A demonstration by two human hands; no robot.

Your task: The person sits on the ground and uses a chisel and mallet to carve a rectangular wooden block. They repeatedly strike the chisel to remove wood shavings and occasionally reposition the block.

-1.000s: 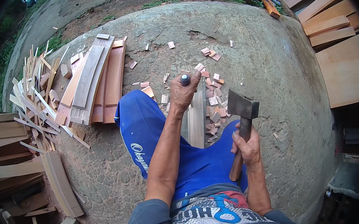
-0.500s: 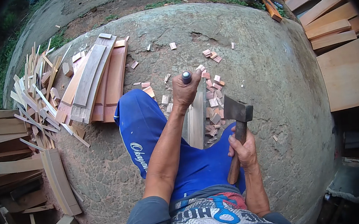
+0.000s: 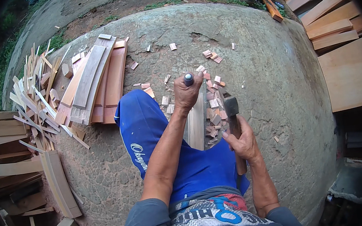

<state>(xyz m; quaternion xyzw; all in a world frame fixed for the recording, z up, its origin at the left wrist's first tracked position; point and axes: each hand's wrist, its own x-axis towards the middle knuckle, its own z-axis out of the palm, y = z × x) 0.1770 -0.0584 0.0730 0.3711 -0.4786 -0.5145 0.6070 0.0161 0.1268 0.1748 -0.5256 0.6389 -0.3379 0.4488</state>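
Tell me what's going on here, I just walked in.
The person's left hand grips a tool, only its round end showing, at the far end of a board between the legs. The right hand holds a hatchet by its handle, the head apart from the tool. Small wood pieces lie on both sides of the board, and longer planks are piled off to the left.

Dark-handled tool (image 3: 188,79) mostly hidden, plank (image 3: 197,126) partly covered

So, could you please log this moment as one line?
left grip: closed around dark-handled tool, butt end up; right grip: holding hatchet; wood pieces: strewn beside pale plank
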